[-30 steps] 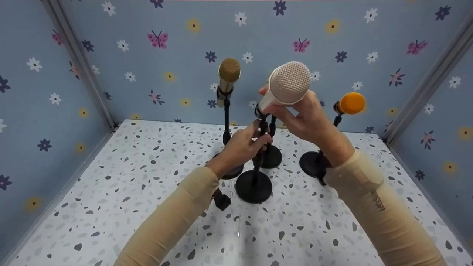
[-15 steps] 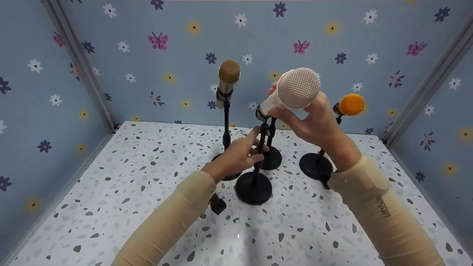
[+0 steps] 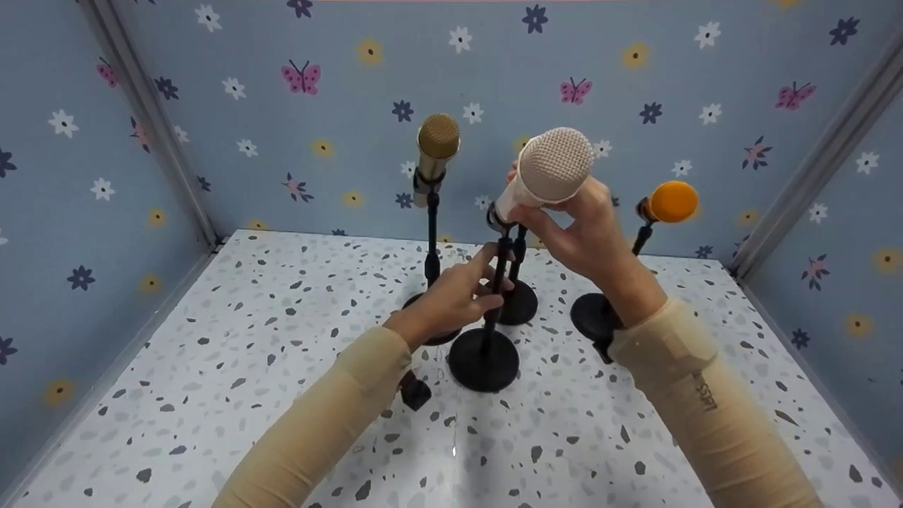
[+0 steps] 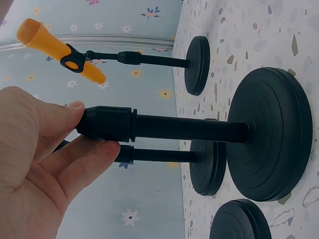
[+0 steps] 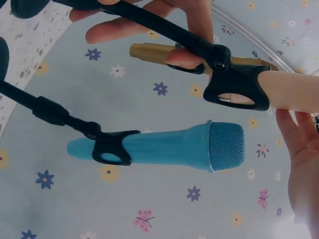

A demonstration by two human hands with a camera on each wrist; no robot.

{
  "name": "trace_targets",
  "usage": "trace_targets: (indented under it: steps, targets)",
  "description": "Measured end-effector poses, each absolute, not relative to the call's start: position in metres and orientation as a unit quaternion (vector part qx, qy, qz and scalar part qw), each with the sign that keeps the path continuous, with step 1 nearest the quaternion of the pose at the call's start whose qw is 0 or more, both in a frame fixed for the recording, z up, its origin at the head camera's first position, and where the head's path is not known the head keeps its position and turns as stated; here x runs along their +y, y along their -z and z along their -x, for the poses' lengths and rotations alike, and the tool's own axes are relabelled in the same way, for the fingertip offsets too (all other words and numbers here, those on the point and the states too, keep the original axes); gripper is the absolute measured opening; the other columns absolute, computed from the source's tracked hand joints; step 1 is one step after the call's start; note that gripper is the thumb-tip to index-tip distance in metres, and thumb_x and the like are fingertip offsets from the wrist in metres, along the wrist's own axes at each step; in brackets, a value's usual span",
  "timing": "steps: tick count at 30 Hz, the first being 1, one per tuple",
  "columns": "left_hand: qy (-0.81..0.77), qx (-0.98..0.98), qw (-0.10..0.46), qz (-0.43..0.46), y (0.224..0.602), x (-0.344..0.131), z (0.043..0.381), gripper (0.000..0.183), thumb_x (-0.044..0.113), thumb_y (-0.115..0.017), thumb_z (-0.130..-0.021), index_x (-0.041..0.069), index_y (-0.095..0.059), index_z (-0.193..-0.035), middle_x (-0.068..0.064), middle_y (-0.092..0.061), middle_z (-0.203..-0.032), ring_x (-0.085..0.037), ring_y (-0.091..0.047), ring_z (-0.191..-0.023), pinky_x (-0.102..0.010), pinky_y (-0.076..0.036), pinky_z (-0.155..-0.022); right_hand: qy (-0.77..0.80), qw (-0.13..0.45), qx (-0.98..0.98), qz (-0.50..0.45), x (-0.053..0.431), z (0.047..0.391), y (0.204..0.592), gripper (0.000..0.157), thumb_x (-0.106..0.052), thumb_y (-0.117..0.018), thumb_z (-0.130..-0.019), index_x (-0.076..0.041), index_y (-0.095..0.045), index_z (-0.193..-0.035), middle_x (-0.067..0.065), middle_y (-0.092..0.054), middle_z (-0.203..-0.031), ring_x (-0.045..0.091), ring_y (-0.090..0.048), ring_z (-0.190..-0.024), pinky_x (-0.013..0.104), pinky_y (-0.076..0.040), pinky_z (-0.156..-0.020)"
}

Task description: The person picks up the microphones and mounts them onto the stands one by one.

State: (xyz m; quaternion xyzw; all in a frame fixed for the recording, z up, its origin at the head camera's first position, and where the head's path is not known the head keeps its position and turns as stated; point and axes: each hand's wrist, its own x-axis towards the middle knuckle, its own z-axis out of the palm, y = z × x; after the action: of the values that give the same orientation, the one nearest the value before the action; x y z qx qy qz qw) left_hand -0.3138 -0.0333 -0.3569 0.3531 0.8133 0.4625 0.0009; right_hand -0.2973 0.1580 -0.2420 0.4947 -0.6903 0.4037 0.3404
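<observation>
A pale microphone (image 3: 556, 166) with a mesh head leans up and to the right in the clip (image 5: 237, 87) of a black stand (image 3: 484, 360). My right hand (image 3: 582, 229) grips its body just below the mesh; some fingers are hidden behind it. My left hand (image 3: 455, 293) holds the pole of that stand. In the left wrist view, thumb and fingers of the left hand (image 4: 45, 154) pinch the thick collar (image 4: 107, 123). The round base rests flat on the speckled table.
Close behind stand a gold microphone (image 3: 438, 137) and a blue microphone (image 5: 169, 148), each on its own stand. An orange microphone (image 3: 674, 201) stands at the right. A small black part (image 3: 416, 394) lies by the left forearm. Patterned walls (image 3: 303, 141) enclose the speckled table (image 3: 233, 339).
The pale microphone, in my right hand, tipped right and lower, then came back left. My left hand slipped slightly lower on the pole. The stand's base stayed put.
</observation>
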Motion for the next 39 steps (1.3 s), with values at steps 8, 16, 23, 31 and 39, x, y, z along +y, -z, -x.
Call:
trace_targets:
  steps: [8,16,23,31,39]
  targets:
    - [-0.463,0.815,-0.001,-0.348,0.359,-0.036,0.314,0.061,-0.002,-0.064,-0.096,0.019,-0.036,-0.146,-0.002,-0.071,-0.112,-0.020,-0.073,-0.097,-0.028,-0.057,-0.087,-0.408,0.337,-0.691,-0.493,0.156,0.304,0.250,0.043,-0.013,-0.075,-0.094,0.007,-0.058,-0.128,0.015,-0.067,-0.123,0.029,-0.066,-0.113,0.033,-0.059,-0.084]
    - [-0.452,0.815,-0.011,-0.362,0.362,-0.033,0.313,0.057,-0.001,-0.064,-0.097,0.016,-0.036,-0.143,-0.006,-0.071,-0.114,-0.021,-0.072,-0.099,-0.028,-0.056,-0.089,-0.418,0.331,-0.694,-0.484,0.158,0.306,0.258,0.043,-0.014,-0.075,-0.093,0.006,-0.059,-0.127,0.013,-0.067,-0.122,0.028,-0.065,-0.113,0.035,-0.059,-0.085]
    - [-0.441,0.821,-0.016,-0.361,0.370,-0.035,0.310,0.056,0.000,-0.064,-0.097,0.016,-0.037,-0.143,-0.003,-0.072,-0.113,-0.019,-0.071,-0.100,-0.032,-0.055,-0.091,-0.413,0.333,-0.701,-0.477,0.156,0.308,0.269,0.042,-0.006,-0.076,-0.091,0.007,-0.058,-0.127,0.015,-0.068,-0.122,0.028,-0.066,-0.113,0.035,-0.059,-0.086]
    - [-0.402,0.838,-0.045,-0.367,0.366,-0.044,0.308,0.053,0.002,-0.064,-0.098,0.011,-0.035,-0.141,-0.004,-0.074,-0.111,-0.022,-0.071,-0.100,-0.035,-0.055,-0.090,-0.381,0.311,-0.714,-0.499,0.155,0.304,0.256,0.052,0.002,-0.077,-0.088,0.007,-0.054,-0.134,0.017,-0.065,-0.128,0.027,-0.063,-0.118,0.039,-0.056,-0.094]
    - [-0.397,0.836,-0.047,-0.376,0.358,-0.031,0.312,0.054,0.003,-0.064,-0.099,0.009,-0.034,-0.142,-0.010,-0.074,-0.114,-0.024,-0.071,-0.102,-0.033,-0.055,-0.093,-0.368,0.357,-0.708,-0.486,0.167,0.294,0.245,0.049,0.006,-0.077,-0.086,0.006,-0.056,-0.130,0.015,-0.065,-0.122,0.027,-0.066,-0.111,0.037,-0.057,-0.092]
